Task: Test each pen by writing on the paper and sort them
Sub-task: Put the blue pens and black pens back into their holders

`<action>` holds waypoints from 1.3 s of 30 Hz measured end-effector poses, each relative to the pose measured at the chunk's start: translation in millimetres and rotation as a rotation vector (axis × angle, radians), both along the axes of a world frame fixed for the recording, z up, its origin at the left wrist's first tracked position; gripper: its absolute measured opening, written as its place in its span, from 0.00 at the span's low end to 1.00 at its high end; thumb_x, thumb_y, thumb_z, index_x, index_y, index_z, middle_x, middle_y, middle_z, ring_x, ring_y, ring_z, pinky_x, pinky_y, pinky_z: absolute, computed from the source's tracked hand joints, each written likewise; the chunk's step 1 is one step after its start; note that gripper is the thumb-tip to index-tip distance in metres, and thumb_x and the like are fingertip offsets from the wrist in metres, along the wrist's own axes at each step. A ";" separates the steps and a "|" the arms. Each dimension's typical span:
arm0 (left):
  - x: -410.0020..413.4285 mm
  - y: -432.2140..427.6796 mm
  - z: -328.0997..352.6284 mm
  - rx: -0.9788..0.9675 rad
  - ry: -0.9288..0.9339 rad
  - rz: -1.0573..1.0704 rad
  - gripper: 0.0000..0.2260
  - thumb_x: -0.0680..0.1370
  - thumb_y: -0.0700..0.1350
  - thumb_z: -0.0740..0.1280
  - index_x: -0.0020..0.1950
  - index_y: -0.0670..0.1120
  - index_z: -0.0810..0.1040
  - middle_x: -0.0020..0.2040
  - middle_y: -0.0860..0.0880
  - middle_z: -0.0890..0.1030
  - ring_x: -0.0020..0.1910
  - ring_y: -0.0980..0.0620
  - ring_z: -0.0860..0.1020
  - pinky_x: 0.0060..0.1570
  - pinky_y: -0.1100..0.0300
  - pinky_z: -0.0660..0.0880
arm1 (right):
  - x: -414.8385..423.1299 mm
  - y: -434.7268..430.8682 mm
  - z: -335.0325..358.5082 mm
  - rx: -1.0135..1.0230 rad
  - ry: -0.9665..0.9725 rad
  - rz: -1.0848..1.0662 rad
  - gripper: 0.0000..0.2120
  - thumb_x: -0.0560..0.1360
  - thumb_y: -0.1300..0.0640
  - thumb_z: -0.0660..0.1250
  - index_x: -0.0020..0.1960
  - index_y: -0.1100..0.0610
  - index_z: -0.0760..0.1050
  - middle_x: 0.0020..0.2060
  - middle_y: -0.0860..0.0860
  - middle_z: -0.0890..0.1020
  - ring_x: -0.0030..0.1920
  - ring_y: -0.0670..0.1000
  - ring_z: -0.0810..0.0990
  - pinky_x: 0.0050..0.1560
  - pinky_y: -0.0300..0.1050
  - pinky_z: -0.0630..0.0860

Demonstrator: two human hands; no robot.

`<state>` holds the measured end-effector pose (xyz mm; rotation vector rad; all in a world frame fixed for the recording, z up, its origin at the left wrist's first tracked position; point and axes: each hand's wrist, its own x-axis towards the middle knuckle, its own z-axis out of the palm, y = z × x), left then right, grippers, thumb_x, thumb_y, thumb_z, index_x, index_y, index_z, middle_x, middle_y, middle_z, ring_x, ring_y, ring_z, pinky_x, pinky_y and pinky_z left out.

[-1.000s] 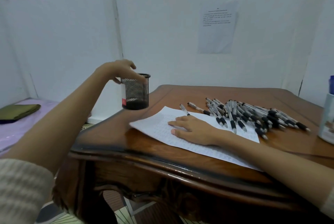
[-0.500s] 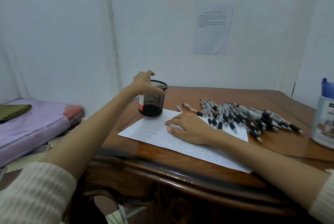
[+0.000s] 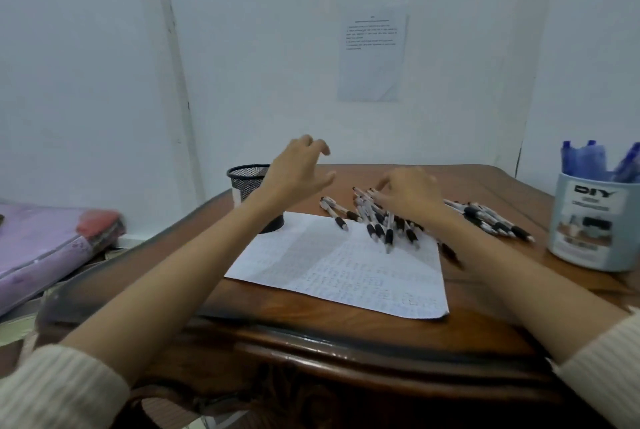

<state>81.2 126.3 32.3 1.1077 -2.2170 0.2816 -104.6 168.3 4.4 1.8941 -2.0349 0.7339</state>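
Note:
A sheet of written-on paper [image 3: 339, 266] lies on the wooden table [image 3: 311, 324]. Several white pens with black grips form a pile [image 3: 388, 220] across the paper's far edge. A black mesh pen cup [image 3: 247, 181] stands at the paper's far left corner, partly hidden by my left forearm. My left hand [image 3: 299, 172] hovers in the air just right of the cup, fingers loosely spread, holding nothing. My right hand [image 3: 407, 194] reaches into the pen pile, fingertips down among the pens; whether it grips one is hidden.
A light blue "DIY" cup [image 3: 588, 227] holding blue pens stands at the table's right edge. A purple mattress [image 3: 45, 248] lies low on the left. A printed sheet [image 3: 372, 58] hangs on the white wall behind the table.
My left hand set the mesh cup on the table at the paper's corner and let go, lifting to the right. My right hand left the paper and moved onto the pen pile.

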 end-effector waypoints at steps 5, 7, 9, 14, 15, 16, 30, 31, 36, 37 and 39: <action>-56.0 1.7 -23.6 0.587 -0.268 0.040 0.26 0.80 0.58 0.54 0.56 0.36 0.75 0.54 0.38 0.77 0.48 0.46 0.75 0.47 0.58 0.72 | -78.2 12.3 1.5 0.453 -0.165 -0.379 0.47 0.69 0.26 0.54 0.75 0.58 0.55 0.75 0.62 0.55 0.74 0.65 0.54 0.71 0.65 0.54; -72.5 -2.7 -27.5 0.648 -0.319 0.096 0.30 0.80 0.59 0.50 0.68 0.34 0.68 0.69 0.37 0.69 0.65 0.41 0.70 0.63 0.53 0.66 | -95.4 19.2 2.5 0.590 -0.333 -0.282 0.52 0.66 0.26 0.54 0.76 0.61 0.49 0.76 0.61 0.50 0.75 0.63 0.51 0.73 0.60 0.54; -89.0 -7.4 -28.6 0.674 -0.351 0.131 0.32 0.80 0.61 0.48 0.71 0.37 0.64 0.73 0.38 0.63 0.71 0.41 0.63 0.68 0.50 0.60 | -99.0 23.4 2.9 0.672 -0.408 -0.194 0.49 0.69 0.30 0.55 0.77 0.61 0.44 0.76 0.60 0.45 0.75 0.61 0.49 0.73 0.57 0.53; -125.3 -14.0 -13.2 0.798 -0.401 0.046 0.33 0.79 0.64 0.46 0.76 0.42 0.56 0.76 0.39 0.56 0.74 0.40 0.56 0.71 0.47 0.55 | -97.3 5.2 4.6 0.691 -0.350 -0.230 0.52 0.71 0.34 0.62 0.76 0.62 0.37 0.76 0.59 0.42 0.76 0.61 0.49 0.72 0.54 0.55; -131.3 -15.2 -10.9 0.843 -0.454 0.026 0.33 0.78 0.64 0.46 0.76 0.44 0.53 0.77 0.41 0.53 0.75 0.41 0.53 0.71 0.46 0.53 | -97.8 1.1 5.8 0.705 -0.297 -0.251 0.50 0.71 0.34 0.63 0.76 0.62 0.42 0.76 0.59 0.47 0.75 0.60 0.53 0.71 0.53 0.58; -136.5 -17.1 -9.4 0.879 -0.518 0.013 0.34 0.78 0.65 0.47 0.77 0.45 0.49 0.77 0.42 0.50 0.76 0.42 0.51 0.72 0.46 0.52 | -99.6 -4.2 5.7 0.725 -0.255 -0.263 0.46 0.72 0.36 0.63 0.76 0.62 0.48 0.76 0.59 0.52 0.74 0.60 0.57 0.70 0.52 0.61; -179.3 -43.2 -22.1 0.895 -0.557 0.302 0.45 0.68 0.69 0.62 0.77 0.47 0.52 0.75 0.42 0.57 0.70 0.39 0.62 0.66 0.46 0.67 | -113.3 -29.5 2.8 0.582 -0.195 -0.331 0.30 0.70 0.48 0.72 0.65 0.61 0.67 0.57 0.57 0.74 0.55 0.54 0.75 0.50 0.44 0.74; -180.4 -44.6 -23.2 0.892 -0.518 0.295 0.44 0.68 0.68 0.63 0.76 0.46 0.54 0.74 0.42 0.59 0.69 0.39 0.64 0.65 0.46 0.68 | -113.0 -28.4 3.2 0.567 -0.200 -0.326 0.29 0.70 0.48 0.72 0.65 0.61 0.68 0.54 0.56 0.74 0.52 0.53 0.75 0.48 0.43 0.74; -178.6 -41.2 -24.0 0.776 -0.438 0.180 0.23 0.75 0.55 0.66 0.64 0.42 0.70 0.53 0.43 0.76 0.53 0.47 0.77 0.57 0.56 0.75 | -115.5 -17.7 10.2 0.549 -0.356 -0.228 0.34 0.72 0.52 0.70 0.72 0.61 0.60 0.66 0.58 0.68 0.57 0.54 0.72 0.47 0.43 0.73; -178.2 -41.7 -25.3 0.743 -0.424 0.171 0.21 0.74 0.55 0.67 0.60 0.43 0.72 0.51 0.44 0.76 0.51 0.48 0.78 0.56 0.57 0.76 | -116.1 -14.7 12.2 0.545 -0.388 -0.215 0.34 0.71 0.54 0.70 0.72 0.61 0.59 0.66 0.58 0.68 0.56 0.54 0.72 0.49 0.44 0.73; -173.4 -45.4 -28.4 0.682 -0.371 0.168 0.18 0.73 0.54 0.70 0.55 0.44 0.73 0.46 0.46 0.75 0.45 0.50 0.77 0.48 0.60 0.77 | -116.8 -10.4 16.2 0.489 -0.438 -0.194 0.31 0.71 0.56 0.70 0.70 0.62 0.62 0.56 0.57 0.71 0.48 0.52 0.74 0.44 0.42 0.73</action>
